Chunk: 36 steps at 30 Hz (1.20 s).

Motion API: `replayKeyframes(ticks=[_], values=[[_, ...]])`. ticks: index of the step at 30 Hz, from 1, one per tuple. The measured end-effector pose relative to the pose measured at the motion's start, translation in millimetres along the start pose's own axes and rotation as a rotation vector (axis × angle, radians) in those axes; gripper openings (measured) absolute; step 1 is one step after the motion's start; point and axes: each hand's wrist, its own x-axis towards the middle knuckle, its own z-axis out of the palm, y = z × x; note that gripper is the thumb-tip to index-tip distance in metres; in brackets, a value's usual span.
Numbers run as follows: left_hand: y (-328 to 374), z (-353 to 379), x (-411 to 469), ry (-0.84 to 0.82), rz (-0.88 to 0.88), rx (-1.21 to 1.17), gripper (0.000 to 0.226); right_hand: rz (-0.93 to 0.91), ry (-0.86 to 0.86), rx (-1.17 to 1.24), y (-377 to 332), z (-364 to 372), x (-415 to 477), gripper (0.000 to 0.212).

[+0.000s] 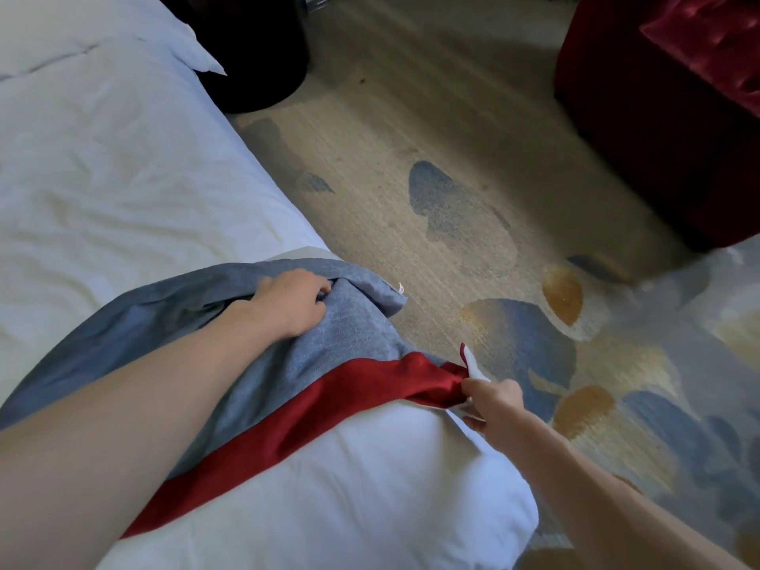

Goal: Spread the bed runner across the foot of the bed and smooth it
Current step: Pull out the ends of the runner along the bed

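Observation:
The bed runner [329, 364] is grey-blue with a dark red band along its near edge. It lies rumpled across the corner of a white bed [123, 178]. My left hand [292, 302] is closed on a fold of the grey-blue cloth near the bed's edge. At the red corner of the runner my right hand [491, 403] pinches the cloth just off the side of the mattress, and a white lining shows there. White duvet [370, 487] bulges below the red band.
A patterned carpet [493, 240] with blue and ochre shapes runs along the right of the bed. A dark red upholstered seat [678, 96] stands at the top right. A dark round object [255, 47] sits on the floor near the bed's far end.

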Motion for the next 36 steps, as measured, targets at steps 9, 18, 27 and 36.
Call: replayKeyframes(ticks=[9, 18, 27, 36], values=[[-20, 8, -15, -0.028, 0.031, 0.148, 0.041, -0.222, 0.038, -0.722, -3, 7, -12, 0.007], [-76, 9, -45, 0.222, -0.059, 0.105, 0.045, -0.727, -0.143, -0.715, -61, 81, -45, 0.036], [-145, 6, -61, 0.311, -0.345, -0.073, 0.041, -1.236, -0.225, -1.005, -113, 180, -80, 0.040], [-204, 3, -49, 0.208, -0.370, -0.210, 0.025, -1.248, -0.271, -1.241, -153, 242, -80, 0.018]])
